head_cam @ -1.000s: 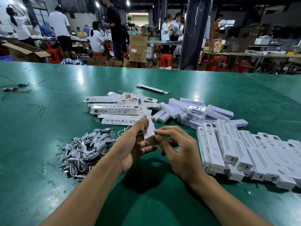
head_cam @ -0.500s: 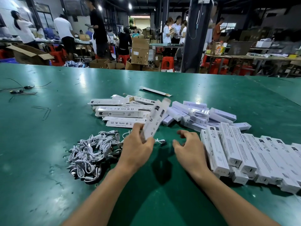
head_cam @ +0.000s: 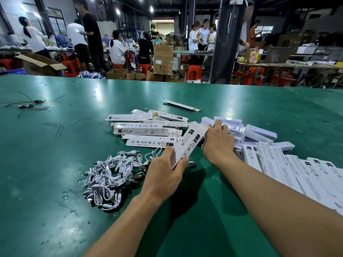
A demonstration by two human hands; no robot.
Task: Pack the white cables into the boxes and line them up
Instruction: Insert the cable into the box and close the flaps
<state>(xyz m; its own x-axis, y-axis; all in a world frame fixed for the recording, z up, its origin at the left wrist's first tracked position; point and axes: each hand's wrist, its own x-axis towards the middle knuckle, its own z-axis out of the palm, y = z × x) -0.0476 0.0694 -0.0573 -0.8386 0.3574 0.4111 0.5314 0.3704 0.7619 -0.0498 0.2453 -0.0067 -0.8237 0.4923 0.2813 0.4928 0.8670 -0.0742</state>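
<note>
My left hand (head_cam: 165,175) grips the near end of a long white box (head_cam: 191,141) that slants up and to the right above the table. My right hand (head_cam: 218,143) reaches forward onto a loose heap of plain white inner boxes (head_cam: 258,133); its fingertips lie on that heap, and whether they grip one is hidden. A tangle of coiled white cables (head_cam: 113,175) lies left of my left hand. Flat printed box sleeves (head_cam: 146,130) are piled beyond it. A row of packed boxes (head_cam: 297,173) runs along the right.
A single flat sleeve (head_cam: 181,105) lies farther back on the green table (head_cam: 55,182). Black wires (head_cam: 29,104) sit at the far left. Beyond the table's far edge are cardboard boxes, red stools, a dark pillar and several people.
My right hand let go of the box and moved forward and right onto the heap of plain boxes. My left hand kept the box, which now slants up to the right.
</note>
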